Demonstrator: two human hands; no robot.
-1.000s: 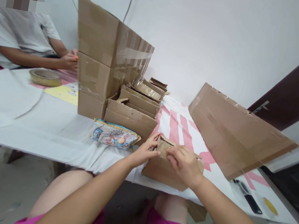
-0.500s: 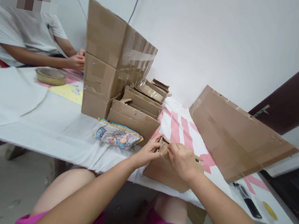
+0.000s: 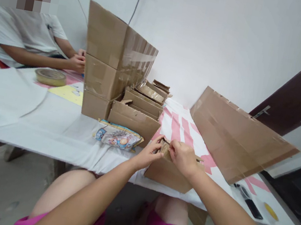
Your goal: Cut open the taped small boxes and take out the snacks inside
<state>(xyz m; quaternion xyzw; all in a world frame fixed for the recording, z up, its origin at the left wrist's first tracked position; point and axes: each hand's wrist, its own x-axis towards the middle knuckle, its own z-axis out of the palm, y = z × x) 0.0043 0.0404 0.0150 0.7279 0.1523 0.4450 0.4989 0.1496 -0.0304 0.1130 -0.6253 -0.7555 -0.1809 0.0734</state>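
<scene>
Our left hand (image 3: 149, 154) and right hand (image 3: 183, 157) each hold the top flaps of the small brown cardboard box (image 3: 167, 173) in a narrow, pinching grip. The box sits at the near edge of the white-covered tabletop (image 3: 49, 125), just right of a flat printed packet (image 3: 117, 136).

No lettering we can read, printed packet (image 3: 117, 137) shows cartoon pictures, its print too small for us, small cardboard box (image 3: 169, 173) nearest us plain brown, stacked cartons (image 3: 109, 62) unmarked
</scene>
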